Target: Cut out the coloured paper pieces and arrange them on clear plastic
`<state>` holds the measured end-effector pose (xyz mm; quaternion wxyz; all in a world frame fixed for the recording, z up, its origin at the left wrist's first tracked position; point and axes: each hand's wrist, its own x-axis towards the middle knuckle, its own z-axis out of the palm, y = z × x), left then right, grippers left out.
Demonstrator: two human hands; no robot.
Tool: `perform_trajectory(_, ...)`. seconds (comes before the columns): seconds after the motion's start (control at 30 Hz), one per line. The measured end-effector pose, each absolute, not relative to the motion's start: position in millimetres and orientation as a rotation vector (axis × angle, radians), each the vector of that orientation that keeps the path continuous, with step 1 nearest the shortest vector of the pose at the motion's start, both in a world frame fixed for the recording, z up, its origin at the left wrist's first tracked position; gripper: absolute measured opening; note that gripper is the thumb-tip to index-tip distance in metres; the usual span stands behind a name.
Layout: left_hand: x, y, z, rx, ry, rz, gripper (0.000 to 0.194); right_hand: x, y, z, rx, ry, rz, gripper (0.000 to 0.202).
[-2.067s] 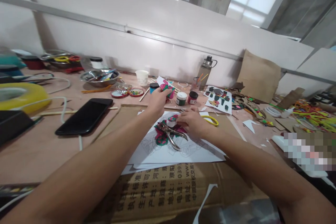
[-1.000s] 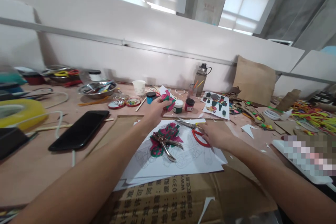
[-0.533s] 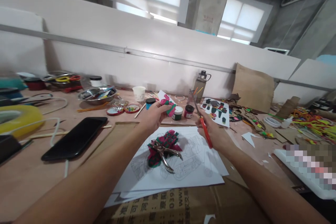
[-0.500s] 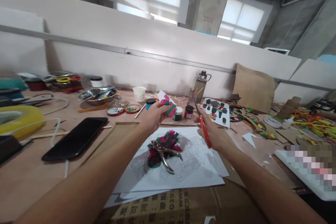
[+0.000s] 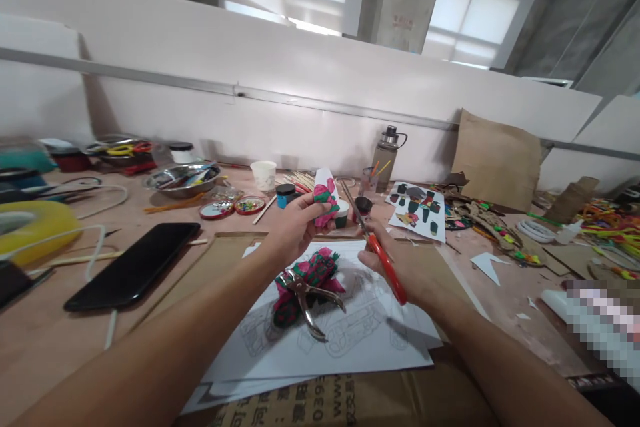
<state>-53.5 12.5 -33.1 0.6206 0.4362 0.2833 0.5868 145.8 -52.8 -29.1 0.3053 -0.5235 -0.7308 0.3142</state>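
Forward reaching, left hand [image 5: 298,228] pinches coloured paper [image 5: 326,195] while right hand [image 5: 408,265] grips scissors [image 5: 384,262].

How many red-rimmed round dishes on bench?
2. One dish sits in front and right of the steel bowl, the other dish beside it, nearer the paper cup; both left of the left hand. Clutter may hide more.
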Motion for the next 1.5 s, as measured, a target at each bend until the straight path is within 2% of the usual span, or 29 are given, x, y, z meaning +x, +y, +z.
perform_trajectory(0.13,-50,6,-30,1.017,0.636,1.342,0.019,145,-54,-35,-1.254,-1.966,0.858,0.028)
perform_trajectory(0.63,-49,9,-32,1.003,0.684,1.35,0.021,150,-50,-42,-1.259,-1.968,0.902,0.039)
perform_trajectory(1.03,-45,2,-30,0.987,0.674,1.335,0.016,150,-44,-57,-1.074,-1.906,1.004,0.026)
perform_trajectory(1.27,-43,-5,-26,1.01,0.676,1.313,0.016,149,-43,-60,-1.117,-1.902,1.032,0.034)
perform_trajectory(1.5,-42,-7,-23,0.998,0.665,1.325,0.015,145,-52,-51,-1.003,-1.76,1.288,0.048)
